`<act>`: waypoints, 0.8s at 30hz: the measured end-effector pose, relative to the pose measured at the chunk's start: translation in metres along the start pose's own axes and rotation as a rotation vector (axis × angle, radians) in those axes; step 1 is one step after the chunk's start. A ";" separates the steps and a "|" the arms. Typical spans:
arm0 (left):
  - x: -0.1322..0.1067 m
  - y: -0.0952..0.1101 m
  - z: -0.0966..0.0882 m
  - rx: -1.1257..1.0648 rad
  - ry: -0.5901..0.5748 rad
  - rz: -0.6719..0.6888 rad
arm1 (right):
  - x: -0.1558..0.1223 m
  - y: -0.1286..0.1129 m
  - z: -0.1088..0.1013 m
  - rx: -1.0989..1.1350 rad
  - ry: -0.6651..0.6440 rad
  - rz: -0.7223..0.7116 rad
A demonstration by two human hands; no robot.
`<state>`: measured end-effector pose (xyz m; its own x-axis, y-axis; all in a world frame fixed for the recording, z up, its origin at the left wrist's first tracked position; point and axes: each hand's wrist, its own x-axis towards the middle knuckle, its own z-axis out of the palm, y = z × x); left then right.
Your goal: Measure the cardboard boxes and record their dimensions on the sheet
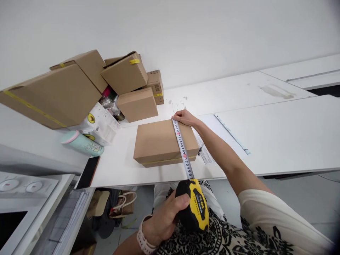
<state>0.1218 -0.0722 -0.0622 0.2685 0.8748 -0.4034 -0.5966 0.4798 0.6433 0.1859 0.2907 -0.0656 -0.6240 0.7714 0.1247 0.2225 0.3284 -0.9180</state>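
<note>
A closed brown cardboard box lies on the white table in front of me, yellow tape along its near side. My left hand, with a pale watch strap at the wrist, grips the black and yellow case of a tape measure just off the table's front edge. The metal blade runs out from the case across the box's top. At the far edge of the box, my right hand pinches the end of the blade between thumb and fingers.
Several cardboard boxes are stacked at the back left against the wall. A mint bottle, a white carton and a dark phone lie left. Printed paper and a thin ruler-like strip lie right. The table's front edge runs close to me.
</note>
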 end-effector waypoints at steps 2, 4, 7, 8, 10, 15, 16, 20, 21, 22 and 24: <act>0.000 -0.001 0.000 0.009 0.015 -0.009 | 0.001 0.000 0.000 0.013 0.004 0.009; 0.001 -0.001 0.000 0.021 0.043 -0.018 | 0.003 0.001 0.000 0.020 0.008 0.023; 0.001 0.000 0.002 0.027 0.056 -0.020 | 0.004 0.002 0.001 0.034 0.009 0.027; 0.002 0.001 0.002 0.026 0.051 -0.020 | 0.005 0.002 0.001 0.040 0.008 0.025; 0.002 0.002 0.003 0.024 0.049 -0.030 | 0.005 0.003 0.001 0.049 0.007 0.015; 0.003 0.003 0.003 -0.005 0.035 -0.034 | 0.006 0.003 0.001 0.046 0.017 0.019; 0.002 0.003 0.003 -0.013 0.026 -0.030 | 0.006 0.003 0.001 0.048 0.018 0.019; -0.003 0.003 0.000 0.002 0.059 -0.010 | 0.004 0.004 0.002 0.054 0.018 0.012; -0.005 0.003 -0.001 0.020 0.076 -0.005 | 0.004 0.005 0.002 0.055 0.017 0.010; -0.007 0.003 -0.002 0.034 0.093 -0.003 | 0.003 0.005 0.002 0.058 0.016 0.009; -0.010 0.004 -0.003 0.046 0.121 -0.005 | 0.002 0.006 0.002 0.060 0.015 0.011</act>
<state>0.1150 -0.0794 -0.0575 0.1769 0.8591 -0.4802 -0.5596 0.4891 0.6690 0.1845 0.2931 -0.0714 -0.6104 0.7829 0.1201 0.1831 0.2871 -0.9402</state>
